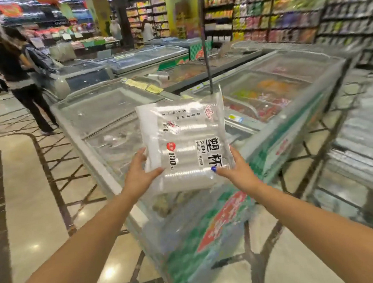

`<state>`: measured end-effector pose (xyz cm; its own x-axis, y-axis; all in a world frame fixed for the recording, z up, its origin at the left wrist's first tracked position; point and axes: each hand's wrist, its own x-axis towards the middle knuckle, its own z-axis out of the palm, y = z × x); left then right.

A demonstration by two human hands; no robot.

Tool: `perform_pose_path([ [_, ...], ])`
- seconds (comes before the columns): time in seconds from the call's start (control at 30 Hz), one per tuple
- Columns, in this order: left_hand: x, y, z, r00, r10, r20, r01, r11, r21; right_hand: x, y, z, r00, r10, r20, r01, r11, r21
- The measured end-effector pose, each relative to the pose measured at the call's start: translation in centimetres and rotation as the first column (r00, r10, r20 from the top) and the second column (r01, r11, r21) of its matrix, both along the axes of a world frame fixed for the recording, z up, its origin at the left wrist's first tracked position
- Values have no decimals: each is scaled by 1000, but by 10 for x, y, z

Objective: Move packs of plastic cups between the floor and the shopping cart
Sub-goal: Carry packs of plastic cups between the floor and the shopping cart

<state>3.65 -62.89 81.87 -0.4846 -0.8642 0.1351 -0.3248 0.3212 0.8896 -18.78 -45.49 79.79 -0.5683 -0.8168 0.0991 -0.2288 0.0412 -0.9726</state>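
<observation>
Cup pack (184,141) gripped between left hand (138,176), right hand (237,171).

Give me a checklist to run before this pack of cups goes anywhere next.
1. Left hand grips the pack of cups at its lower left edge: ok.
2. Right hand grips its lower right corner: ok.
3. Pack clear of the freezer behind it: cannot tell.
4. Wrapper intact: ok where visible.
5. Shopping cart in view: not ok.
6. Shopper far left, clear of the hands: ok.

Chest freezers (121,115) block ahead and right; open tiled floor (21,181) lies left, shoppers (19,72) beyond.
</observation>
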Motion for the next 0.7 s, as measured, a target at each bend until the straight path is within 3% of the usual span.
perform_pose_path([
  [0.23,-211,89,-9,938,-345,-36,347,937,43,-141,158,-5,963,-256,82,256,967,16],
  [0.43,-376,171,-17,798,-601,-39,601,791,115,-228,274,-21,829,-546,124,550,835,-5],
  [0.7,-586,241,-45,617,-787,9,783,615,92,-379,356,-49,679,-726,104,726,686,48],
])
